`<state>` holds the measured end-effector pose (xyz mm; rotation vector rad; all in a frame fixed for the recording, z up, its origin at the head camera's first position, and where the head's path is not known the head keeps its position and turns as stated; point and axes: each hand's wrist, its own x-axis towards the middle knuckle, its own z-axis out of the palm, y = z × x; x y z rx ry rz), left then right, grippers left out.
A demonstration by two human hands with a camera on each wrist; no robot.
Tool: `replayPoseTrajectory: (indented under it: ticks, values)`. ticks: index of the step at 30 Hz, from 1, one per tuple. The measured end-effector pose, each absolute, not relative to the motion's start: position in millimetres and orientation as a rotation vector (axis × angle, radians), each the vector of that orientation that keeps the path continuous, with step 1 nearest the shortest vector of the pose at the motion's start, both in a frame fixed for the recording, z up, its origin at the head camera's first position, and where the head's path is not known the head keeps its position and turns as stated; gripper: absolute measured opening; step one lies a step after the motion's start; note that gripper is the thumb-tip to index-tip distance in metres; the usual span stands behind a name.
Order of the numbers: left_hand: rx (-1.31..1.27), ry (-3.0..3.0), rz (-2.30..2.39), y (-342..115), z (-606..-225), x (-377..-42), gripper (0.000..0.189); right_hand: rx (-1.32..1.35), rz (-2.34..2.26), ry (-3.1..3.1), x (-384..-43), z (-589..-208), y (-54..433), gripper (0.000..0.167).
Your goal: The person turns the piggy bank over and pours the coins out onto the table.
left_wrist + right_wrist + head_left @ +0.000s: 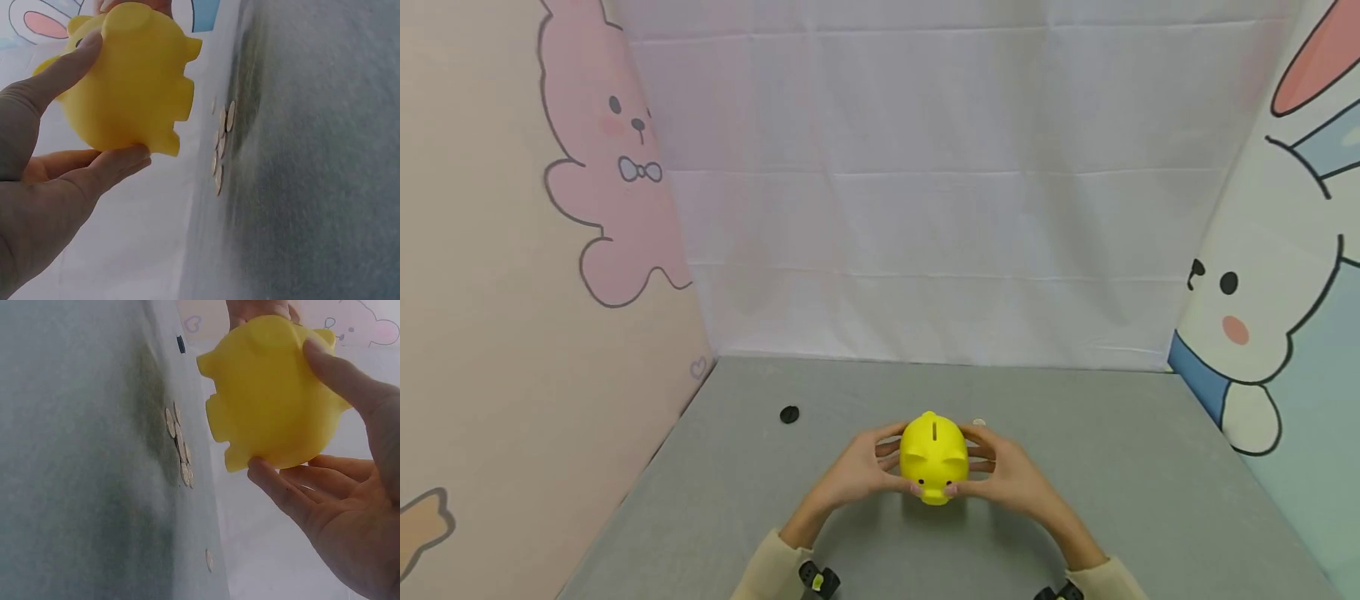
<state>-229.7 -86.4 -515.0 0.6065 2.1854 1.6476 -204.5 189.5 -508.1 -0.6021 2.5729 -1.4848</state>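
Observation:
A yellow piggy bank (934, 454), with a dark slot on its back, is lifted off the grey table between both hands, its snout toward me. My left hand (865, 468) grips one side with thumb and fingers. The other side is gripped by my right hand (1011, 472). Both wrist views show the piggy bank's feet apart from the table surface. Below it lie several coins (222, 140) in a loose cluster, hidden in the head view; the right wrist view shows these coins (179, 444) too, with a single coin (209, 560) farther off.
A black round plug-like piece (789, 414) lies on the grey table (737, 500), left of the hands. One coin (979, 422) shows just behind the right hand. A white cloth (925, 208) hangs behind the table, and painted walls (497, 292) stand at both sides.

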Motion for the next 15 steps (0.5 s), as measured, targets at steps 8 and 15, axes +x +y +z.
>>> replayPoseTrajectory:
  ticks: [8,15]
  values:
    - [1.024,2.466,1.693,-88.2,-516.9,-224.0,0.101,-1.008,-1.571,2.83,-197.6,-506.7,185.3,0.103]
    - [1.012,2.476,1.681,-88.4,-515.9,-225.5,0.099,-1.018,-1.581,2.828,-199.1,-507.2,186.1,0.101]
